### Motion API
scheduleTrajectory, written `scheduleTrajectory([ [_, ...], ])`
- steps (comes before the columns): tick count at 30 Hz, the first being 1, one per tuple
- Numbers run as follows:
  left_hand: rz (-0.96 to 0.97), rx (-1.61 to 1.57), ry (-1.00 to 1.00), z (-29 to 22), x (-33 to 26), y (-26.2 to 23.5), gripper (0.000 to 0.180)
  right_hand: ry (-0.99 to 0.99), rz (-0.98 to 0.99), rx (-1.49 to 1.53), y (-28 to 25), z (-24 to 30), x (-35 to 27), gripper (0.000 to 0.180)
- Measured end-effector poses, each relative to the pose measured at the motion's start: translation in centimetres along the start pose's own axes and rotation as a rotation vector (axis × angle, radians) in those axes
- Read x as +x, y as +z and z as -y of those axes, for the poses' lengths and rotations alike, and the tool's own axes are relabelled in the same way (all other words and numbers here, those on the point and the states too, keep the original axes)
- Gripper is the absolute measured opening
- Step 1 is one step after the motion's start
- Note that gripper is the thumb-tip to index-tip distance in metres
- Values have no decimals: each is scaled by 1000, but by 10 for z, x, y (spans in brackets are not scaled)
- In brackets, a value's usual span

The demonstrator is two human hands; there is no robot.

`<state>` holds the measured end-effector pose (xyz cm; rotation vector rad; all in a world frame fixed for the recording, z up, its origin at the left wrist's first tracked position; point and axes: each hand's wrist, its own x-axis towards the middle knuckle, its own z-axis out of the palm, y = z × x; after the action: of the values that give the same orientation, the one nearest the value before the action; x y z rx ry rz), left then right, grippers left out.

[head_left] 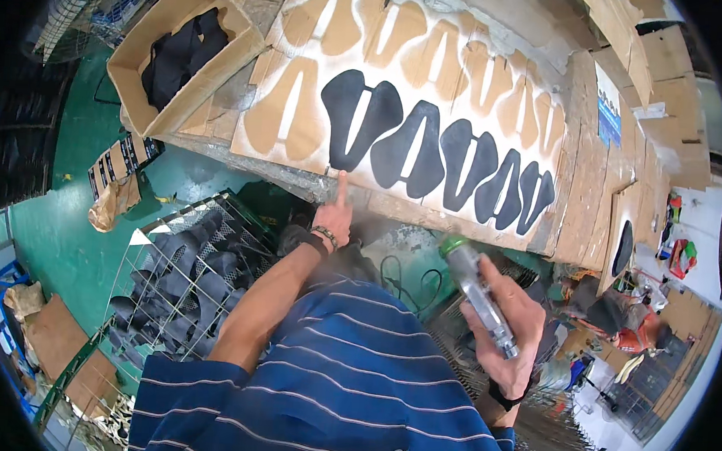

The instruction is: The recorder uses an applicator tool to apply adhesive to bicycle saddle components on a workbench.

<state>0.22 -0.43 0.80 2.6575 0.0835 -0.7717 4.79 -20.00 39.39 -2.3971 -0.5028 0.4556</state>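
Note:
Several flat black two-lobed pieces, each with a slit down its middle, lie in a row on a cardboard sheet. White overspray surrounds bare brown outlines of the same shape. My left hand is at the sheet's near edge, index finger stretched out toward the lower tip of the leftmost black piece; its other fingers are curled, with nothing visible in them. Whether the fingertip touches the piece, I cannot tell. My right hand grips a silver spray can with a green top, held tilted to the right of my body, off the bench.
An open cardboard box holding black pieces stands at the bench's left. Below, a wire basket is heaped with black pieces. The wooden bench extends right, with cardboard cartons beyond. A dark hose hangs below the bench.

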Motion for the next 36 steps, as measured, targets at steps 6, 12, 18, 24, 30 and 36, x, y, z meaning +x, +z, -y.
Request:
scheduleTrajectory([
  [6,33,-23,33,4,0,-9,49,16,-27,21,4,9,1,58],
  [12,99,-44,77,11,1,-17,55,10,-97,-33,12,11,-1,58],
  [18,95,33,137,17,3,-4,53,151,-93,-8,13,26,-13,54],
  [24,31,64,144,18,2,14,46,85,-190,-69,16,0,-33,57],
  [30,56,4,81,6,-1,8,37,58,-140,-81,2,0,-47,69],
  [36,74,66,39,1,-1,7,46,132,-22,-30,-6,-4,-62,56],
])
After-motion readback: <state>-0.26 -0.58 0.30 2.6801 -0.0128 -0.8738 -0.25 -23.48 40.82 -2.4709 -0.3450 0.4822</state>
